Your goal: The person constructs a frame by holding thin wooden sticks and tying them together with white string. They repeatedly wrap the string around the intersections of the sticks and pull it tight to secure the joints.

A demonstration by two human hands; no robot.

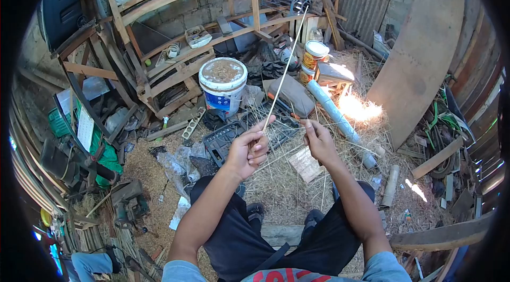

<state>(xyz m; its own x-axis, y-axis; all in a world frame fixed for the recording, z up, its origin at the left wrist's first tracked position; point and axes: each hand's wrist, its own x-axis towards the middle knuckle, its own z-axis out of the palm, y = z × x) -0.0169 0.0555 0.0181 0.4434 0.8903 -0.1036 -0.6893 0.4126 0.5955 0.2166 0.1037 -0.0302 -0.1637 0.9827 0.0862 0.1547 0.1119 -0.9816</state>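
My left hand [248, 149] is closed around the lower end of a long, thin, pale stick [287, 67], which looks like a bamboo or wood strip. The stick slants up and away to the right. To its right, my right hand [319, 143] is closed in a pinch, thumb against fingers. A small orange-tipped thing shows by its fingertips, but I cannot make out what the hand grips. Thin straw-like strips lie below and between the hands. Under them is an open black tool case [220, 141], with a grey-brown case [291, 96] beyond it.
A white-and-blue bucket [222, 99] stands ahead, left of the stick. Paint tins [316, 51], a small stool [334, 73] and a grey-blue pipe [334, 112] are at the right. A large board [419, 53] leans there. Wooden frames [178, 77] and a power tool [127, 202] are at the left.
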